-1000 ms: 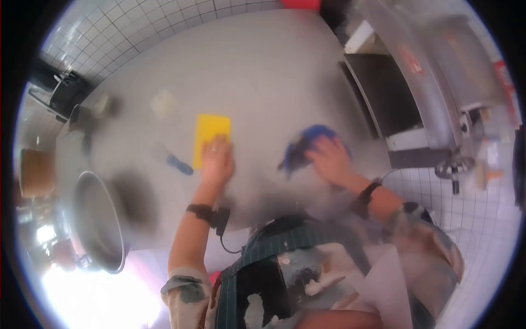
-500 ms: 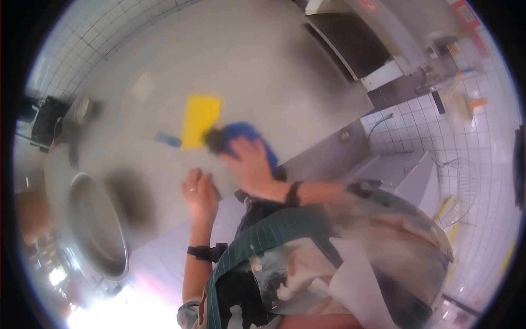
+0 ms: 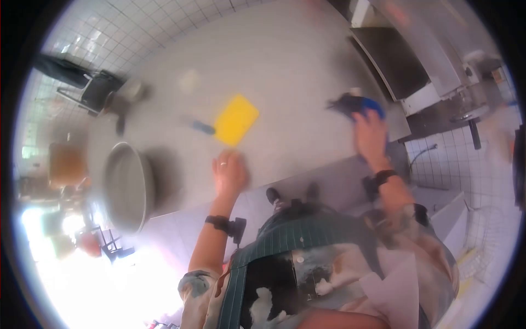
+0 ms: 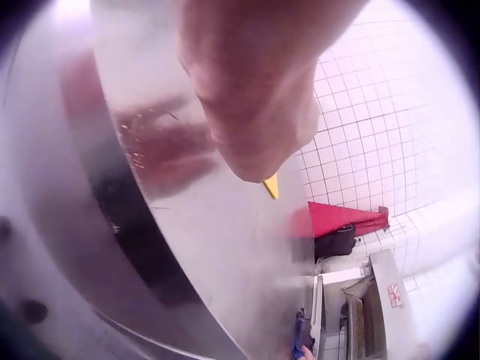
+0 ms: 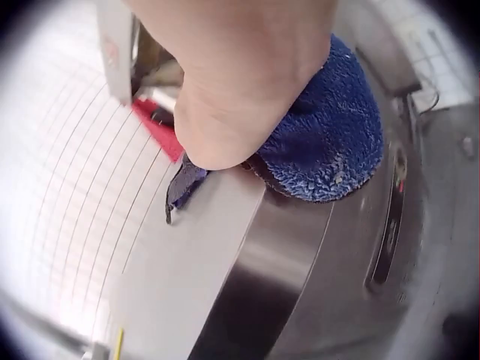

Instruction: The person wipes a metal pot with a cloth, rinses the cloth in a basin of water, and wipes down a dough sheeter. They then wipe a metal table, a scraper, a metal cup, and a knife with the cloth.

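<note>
On the right of the steel table (image 3: 285,71), my right hand (image 3: 370,140) presses a blue fluffy cloth (image 5: 330,127) with extended fingers. Part of the cloth bulges past the table's edge in the right wrist view, and a dark-edged strip of it shows on the other side of the hand. My left hand (image 3: 230,172) rests at the front of the table, fingers loosely bent and holding nothing. Just beyond its fingers lies a flat yellow rectangle (image 3: 236,119). A blue-handled tool (image 3: 203,127) lies against the yellow piece's left side, its far end blurred.
A large round metal basin (image 3: 129,189) stands at the table's left end. Small containers (image 3: 134,89) and a pale flat piece (image 3: 189,80) sit farther back. At the right is a machine with a dark flat surface (image 3: 392,63). White tiled walls surround the table.
My right hand swept the blue cloth left towards the yellow piece, then back to the right. My left hand came off the yellow piece and drew back to the table's front. The yellow piece now lies more tilted.
</note>
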Demonstrator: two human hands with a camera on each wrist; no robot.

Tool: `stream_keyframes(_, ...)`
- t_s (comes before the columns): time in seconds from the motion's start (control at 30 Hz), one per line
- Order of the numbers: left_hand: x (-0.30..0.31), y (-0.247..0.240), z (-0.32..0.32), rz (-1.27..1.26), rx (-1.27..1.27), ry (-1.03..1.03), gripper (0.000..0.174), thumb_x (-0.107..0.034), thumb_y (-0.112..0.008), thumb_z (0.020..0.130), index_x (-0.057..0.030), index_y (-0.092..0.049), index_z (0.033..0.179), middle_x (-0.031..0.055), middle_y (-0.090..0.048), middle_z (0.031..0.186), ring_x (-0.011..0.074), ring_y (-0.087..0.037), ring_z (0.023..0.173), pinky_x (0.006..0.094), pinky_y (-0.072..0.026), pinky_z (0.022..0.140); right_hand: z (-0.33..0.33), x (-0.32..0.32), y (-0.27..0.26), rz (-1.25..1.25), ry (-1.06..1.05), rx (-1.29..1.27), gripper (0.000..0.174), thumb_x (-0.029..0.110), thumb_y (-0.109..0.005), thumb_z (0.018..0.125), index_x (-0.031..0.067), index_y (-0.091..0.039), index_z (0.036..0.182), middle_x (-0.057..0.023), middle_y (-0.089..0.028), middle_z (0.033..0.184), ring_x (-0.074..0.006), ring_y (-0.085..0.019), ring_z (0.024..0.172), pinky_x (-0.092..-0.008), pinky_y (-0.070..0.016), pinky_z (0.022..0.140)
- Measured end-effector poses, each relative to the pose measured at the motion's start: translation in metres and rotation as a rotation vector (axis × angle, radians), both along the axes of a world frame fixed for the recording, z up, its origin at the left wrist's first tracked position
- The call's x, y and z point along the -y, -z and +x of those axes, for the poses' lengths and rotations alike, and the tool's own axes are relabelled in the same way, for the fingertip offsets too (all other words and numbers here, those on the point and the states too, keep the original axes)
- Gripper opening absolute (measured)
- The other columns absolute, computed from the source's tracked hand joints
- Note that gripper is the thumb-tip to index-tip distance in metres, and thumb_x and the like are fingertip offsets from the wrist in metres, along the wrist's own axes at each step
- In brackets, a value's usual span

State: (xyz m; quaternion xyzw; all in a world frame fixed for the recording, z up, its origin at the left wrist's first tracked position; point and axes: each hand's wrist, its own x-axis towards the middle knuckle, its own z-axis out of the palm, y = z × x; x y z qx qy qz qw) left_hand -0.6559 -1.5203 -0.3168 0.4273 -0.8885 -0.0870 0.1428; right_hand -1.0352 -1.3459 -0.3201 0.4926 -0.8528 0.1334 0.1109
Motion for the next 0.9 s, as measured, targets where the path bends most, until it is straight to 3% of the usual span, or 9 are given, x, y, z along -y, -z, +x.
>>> stream_keyframes(0.03,0.003,0.0,-0.012,-0.022,0.049,-0.012,0.034,-0.021,-0.05,0.089,-0.0095,-0.055,0.12,0.0181,-0.053,0.128,0.0338,-0.045,0.125,0.0548,-0.0267,0.108,-0.031,-0.015,0.009,0.008,0.092,-0.061,0.029,0.022,-0.053,0.089,0.0199,-0.06,0.116,-0.014,-0.053,0.123,-0.0319,-0.046,0.121,-0.055,-0.0345,0.101)
stream_keyframes(0.07,0.008,0.002,-0.021,-0.069,0.152,-0.037,0.047,-0.022,-0.06,0.083,-0.0087,-0.05,0.127,0.0145,-0.047,0.135,0.0293,-0.041,0.129,0.0549,-0.0272,0.108,-0.051,-0.024,0.016,0.016,0.186,-0.121,0.03,0.024,-0.052,0.09,0.0213,-0.058,0.12,-0.0129,-0.052,0.126,-0.0305,-0.045,0.123,-0.0562,-0.034,0.101)
stream_keyframes(0.2,0.033,0.0,-0.05,-0.106,0.209,-0.109,0.056,-0.025,-0.06,0.083,-0.0035,-0.044,0.132,0.0179,-0.042,0.139,0.03,-0.037,0.132,0.0542,-0.0261,0.109,-0.077,-0.026,0.039,-0.051,0.324,-0.191,0.033,0.025,-0.05,0.092,0.0242,-0.055,0.125,-0.0108,-0.05,0.132,-0.0291,-0.042,0.128,-0.0577,-0.0326,0.102)
stream_keyframes(0.3,0.057,-0.007,-0.066,-0.121,0.272,-0.18,0.056,-0.024,-0.058,0.083,-0.0002,-0.042,0.13,0.021,-0.052,0.128,0.0314,-0.047,0.124,0.0511,-0.0326,0.104,-0.073,-0.026,0.034,-0.011,0.363,-0.144,0.033,0.027,-0.049,0.093,0.0259,-0.055,0.125,-0.0105,-0.048,0.136,-0.0291,-0.04,0.131,-0.0581,-0.0316,0.103)
stream_keyframes(0.37,0.07,-0.023,-0.075,0.262,0.442,-0.157,0.05,-0.021,-0.059,0.081,0.0001,-0.045,0.124,0.019,-0.063,0.107,0.0324,-0.059,0.107,0.0471,-0.0396,0.096,-0.07,-0.026,0.032,-0.009,0.369,-0.139,0.032,0.027,-0.05,0.093,0.0258,-0.055,0.125,-0.0104,-0.049,0.135,-0.0293,-0.04,0.13,-0.0589,-0.031,0.103)
stream_keyframes(0.5,0.07,-0.017,-0.08,0.134,0.523,-0.044,0.042,-0.016,-0.058,0.08,0.0,-0.049,0.117,0.0153,-0.067,0.09,0.0332,-0.064,0.092,0.0438,-0.0446,0.085,-0.055,-0.025,0.037,-0.048,0.335,-0.135,0.033,0.026,-0.051,0.092,0.0231,-0.055,0.125,-0.0146,-0.048,0.134,-0.0304,-0.042,0.128,-0.0585,-0.032,0.1)
stream_keyframes(0.57,0.07,-0.014,-0.083,0.056,0.476,-0.033,0.042,-0.015,-0.057,0.08,-0.0003,-0.049,0.118,0.0145,-0.068,0.089,0.0326,-0.064,0.092,0.044,-0.0465,0.083,-0.028,-0.024,0.036,-0.079,0.283,-0.163,0.034,0.024,-0.05,0.091,0.0224,-0.056,0.124,-0.0164,-0.05,0.131,-0.0312,-0.044,0.125,-0.058,-0.0326,0.098)
stream_keyframes(0.83,0.044,-0.035,-0.086,0.163,0.326,-0.104,0.039,-0.021,-0.056,0.082,-0.0023,-0.052,0.115,0.0205,-0.06,0.113,0.0326,-0.059,0.106,0.0428,-0.0476,0.088,0.097,-0.008,0.018,-0.124,-0.527,0.079,0.037,0.018,-0.06,0.081,0.02,-0.062,0.117,-0.0146,-0.051,0.128,-0.0332,-0.046,0.121,-0.0561,-0.0306,0.099)
stream_keyframes(0.9,0.044,-0.032,-0.083,0.168,0.361,-0.138,0.038,-0.022,-0.057,0.081,-0.0024,-0.053,0.114,0.0212,-0.058,0.117,0.0331,-0.057,0.109,0.0419,-0.0475,0.089,0.101,-0.005,0.007,-0.113,-0.595,0.106,0.037,0.018,-0.06,0.081,0.0202,-0.061,0.118,-0.0142,-0.05,0.129,-0.0327,-0.046,0.121,-0.056,-0.0304,0.099)
